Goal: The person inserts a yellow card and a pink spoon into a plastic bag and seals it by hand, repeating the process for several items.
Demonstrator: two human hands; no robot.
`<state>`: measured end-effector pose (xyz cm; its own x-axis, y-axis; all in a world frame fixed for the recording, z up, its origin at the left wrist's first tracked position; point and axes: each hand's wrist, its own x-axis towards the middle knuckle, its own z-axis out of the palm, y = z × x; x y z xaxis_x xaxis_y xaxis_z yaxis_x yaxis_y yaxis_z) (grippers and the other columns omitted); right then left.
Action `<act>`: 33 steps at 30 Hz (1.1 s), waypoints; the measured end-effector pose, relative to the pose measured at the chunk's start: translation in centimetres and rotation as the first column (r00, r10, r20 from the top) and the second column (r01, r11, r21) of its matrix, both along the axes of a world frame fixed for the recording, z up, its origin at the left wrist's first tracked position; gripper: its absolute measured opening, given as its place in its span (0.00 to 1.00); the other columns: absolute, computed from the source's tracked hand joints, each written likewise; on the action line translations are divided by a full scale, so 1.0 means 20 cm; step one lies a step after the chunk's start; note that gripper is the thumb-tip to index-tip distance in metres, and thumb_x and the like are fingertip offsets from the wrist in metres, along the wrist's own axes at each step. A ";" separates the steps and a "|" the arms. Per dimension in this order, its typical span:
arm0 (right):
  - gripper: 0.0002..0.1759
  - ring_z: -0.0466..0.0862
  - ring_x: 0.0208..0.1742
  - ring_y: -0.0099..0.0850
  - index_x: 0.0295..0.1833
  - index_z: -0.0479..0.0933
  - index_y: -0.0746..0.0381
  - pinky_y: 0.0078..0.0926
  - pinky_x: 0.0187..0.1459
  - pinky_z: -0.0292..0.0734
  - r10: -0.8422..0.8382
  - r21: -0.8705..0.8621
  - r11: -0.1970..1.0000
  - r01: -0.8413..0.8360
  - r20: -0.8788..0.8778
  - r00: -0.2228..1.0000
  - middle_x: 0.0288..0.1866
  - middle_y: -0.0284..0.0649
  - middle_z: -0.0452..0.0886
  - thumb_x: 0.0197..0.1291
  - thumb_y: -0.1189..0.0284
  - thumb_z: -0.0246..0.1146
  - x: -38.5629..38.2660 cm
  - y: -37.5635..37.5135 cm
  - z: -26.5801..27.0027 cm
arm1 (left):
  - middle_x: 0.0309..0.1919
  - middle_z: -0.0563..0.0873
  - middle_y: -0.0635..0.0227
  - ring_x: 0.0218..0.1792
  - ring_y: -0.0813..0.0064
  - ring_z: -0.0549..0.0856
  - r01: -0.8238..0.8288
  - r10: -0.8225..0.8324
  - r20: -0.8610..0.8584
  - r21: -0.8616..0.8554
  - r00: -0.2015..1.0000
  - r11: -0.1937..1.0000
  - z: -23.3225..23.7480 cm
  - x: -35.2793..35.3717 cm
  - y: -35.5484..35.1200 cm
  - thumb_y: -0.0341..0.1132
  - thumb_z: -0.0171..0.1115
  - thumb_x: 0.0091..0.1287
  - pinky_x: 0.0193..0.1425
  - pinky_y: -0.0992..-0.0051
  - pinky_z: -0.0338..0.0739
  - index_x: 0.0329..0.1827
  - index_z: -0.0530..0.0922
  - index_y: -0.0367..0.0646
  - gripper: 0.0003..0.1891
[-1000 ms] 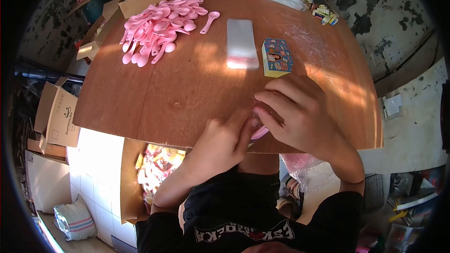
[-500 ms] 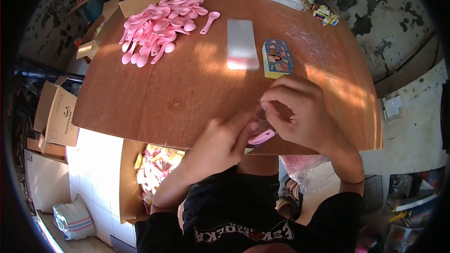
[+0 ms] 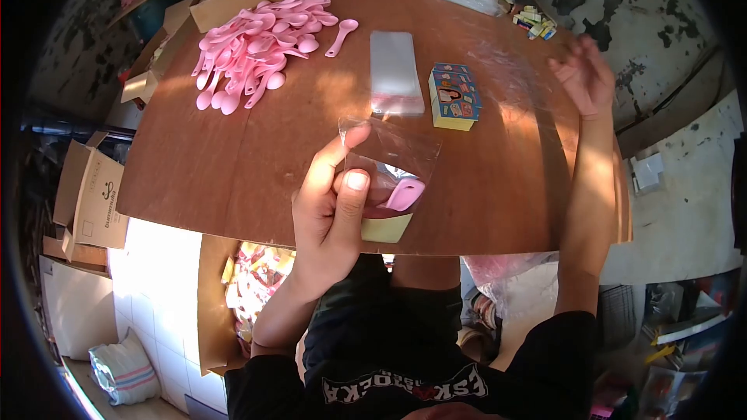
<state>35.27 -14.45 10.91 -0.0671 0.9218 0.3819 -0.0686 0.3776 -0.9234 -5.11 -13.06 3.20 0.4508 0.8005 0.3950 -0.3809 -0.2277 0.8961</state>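
In front of me my left hand (image 3: 328, 214) pinches a clear plastic bag (image 3: 408, 146) between thumb and fingers. Inside the bag lie a pink spoon (image 3: 405, 194), partly visible, and a pale yellow card (image 3: 387, 229) at the bottom. My right hand (image 3: 585, 82) is raised near the table's right edge, fingers apart, holding nothing I can see. Thin clear plastic strips (image 3: 506, 62) lie on the table to its left. Beyond the bag are a stack of clear bags (image 3: 393, 70) and a stack of printed cards (image 3: 455, 97).
A heap of pink spoons (image 3: 253, 47) covers the table's far left, with a single spoon (image 3: 341, 37) beside it. Cardboard boxes (image 3: 245, 0) stand behind the heap. Small yellow-and-white boxes (image 3: 534, 23) sit at the back right. Below the left edge is a box of wrapped packets (image 3: 257, 280).
My right hand has let go of the bag's top and swung far to the right, opening. My left hand has turned and lifted the bag upright.
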 end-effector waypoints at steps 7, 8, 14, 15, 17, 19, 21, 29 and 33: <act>0.18 0.84 0.55 0.33 0.57 0.81 0.64 0.31 0.58 0.76 -0.782 0.523 0.304 0.796 0.615 -0.105 0.50 0.43 0.86 0.62 0.74 0.65 0.03 -0.01 -0.42 | 0.39 0.84 0.62 0.41 0.73 0.87 -0.014 0.014 0.000 0.058 1.000 0.998 -0.05 -0.01 0.05 0.36 0.48 0.80 0.47 0.71 0.85 0.55 0.70 0.39 0.10; 0.19 0.84 0.56 0.33 0.57 0.81 0.65 0.33 0.60 0.75 -0.771 0.362 0.476 0.801 0.611 0.182 0.51 0.44 0.86 0.62 0.71 0.67 -0.07 -0.02 -0.38 | 0.39 0.84 0.62 0.41 0.73 0.87 -0.009 0.009 -0.011 0.054 1.000 0.999 -0.07 0.00 0.06 0.36 0.48 0.80 0.47 0.71 0.85 0.55 0.70 0.39 0.10; 0.18 0.82 0.57 0.32 0.57 0.79 0.68 0.28 0.60 0.75 -0.229 0.223 0.967 0.124 0.547 0.805 0.54 0.45 0.84 0.64 0.71 0.67 -0.91 -0.19 -0.09 | 0.50 0.84 0.58 0.43 0.71 0.88 0.004 -0.006 0.045 0.046 0.999 0.999 -0.07 0.15 0.06 0.37 0.49 0.80 0.49 0.69 0.85 0.55 0.71 0.37 0.11; 0.16 0.82 0.57 0.31 0.58 0.78 0.69 0.26 0.59 0.75 -0.225 0.237 0.966 0.106 0.563 0.795 0.54 0.45 0.83 0.66 0.77 0.64 -0.98 -0.20 -0.08 | 0.52 0.83 0.57 0.46 0.71 0.87 0.037 -0.037 0.008 0.000 0.999 0.999 -0.06 0.14 0.04 0.37 0.49 0.80 0.49 0.70 0.85 0.56 0.71 0.36 0.13; 0.14 0.84 0.52 0.30 0.53 0.79 0.69 0.25 0.54 0.77 -0.257 0.251 0.958 0.135 0.550 0.795 0.49 0.44 0.85 0.63 0.76 0.67 -1.00 -0.18 -0.08 | 0.54 0.81 0.56 0.50 0.70 0.86 0.071 -0.071 0.058 0.005 0.996 0.997 -0.03 0.13 0.01 0.38 0.49 0.80 0.53 0.69 0.84 0.58 0.69 0.36 0.14; 0.08 0.85 0.39 0.27 0.42 0.82 0.69 0.24 0.45 0.79 -0.402 0.406 0.888 0.218 0.452 0.796 0.39 0.42 0.86 0.58 0.78 0.70 -1.01 -0.15 -0.05 | 0.61 0.77 0.52 0.62 0.65 0.79 0.123 -0.143 0.182 0.115 0.973 0.986 -0.05 0.13 0.03 0.40 0.52 0.78 0.68 0.63 0.74 0.65 0.65 0.35 0.20; 0.07 0.85 0.39 0.27 0.40 0.82 0.68 0.24 0.43 0.79 -0.528 0.543 0.776 0.320 0.284 0.800 0.39 0.42 0.86 0.58 0.78 0.70 -1.03 -0.17 0.01 | 0.64 0.74 0.51 0.67 0.62 0.75 0.050 -0.079 0.171 0.170 0.982 0.984 -0.04 0.08 0.05 0.40 0.54 0.76 0.74 0.60 0.66 0.68 0.62 0.36 0.24; 0.04 0.85 0.36 0.25 0.37 0.84 0.67 0.22 0.39 0.78 -0.527 0.539 0.804 0.250 0.452 0.719 0.34 0.40 0.86 0.57 0.78 0.69 -1.03 -0.10 -0.01 | 0.61 0.77 0.56 0.64 0.62 0.77 -0.049 0.110 -0.139 0.384 0.984 0.922 -0.04 0.12 0.15 0.26 0.75 0.56 0.70 0.64 0.69 0.71 0.63 0.38 0.40; 0.08 0.84 0.38 0.23 0.45 0.83 0.68 0.22 0.42 0.78 -0.324 0.311 0.929 0.203 0.413 0.851 0.38 0.39 0.86 0.61 0.77 0.68 -1.02 -0.10 -0.04 | 0.53 0.81 0.62 0.56 0.74 0.81 0.119 -0.086 -0.190 0.169 0.978 0.978 -0.04 0.10 0.15 0.19 0.74 0.56 0.62 0.73 0.75 0.72 0.63 0.39 0.40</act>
<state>14.89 -16.41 10.09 -0.0553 0.8086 0.5857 0.4654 0.5398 -0.7014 -3.08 -10.12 2.39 0.6037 0.6704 0.4314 -0.2464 -0.3578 0.9007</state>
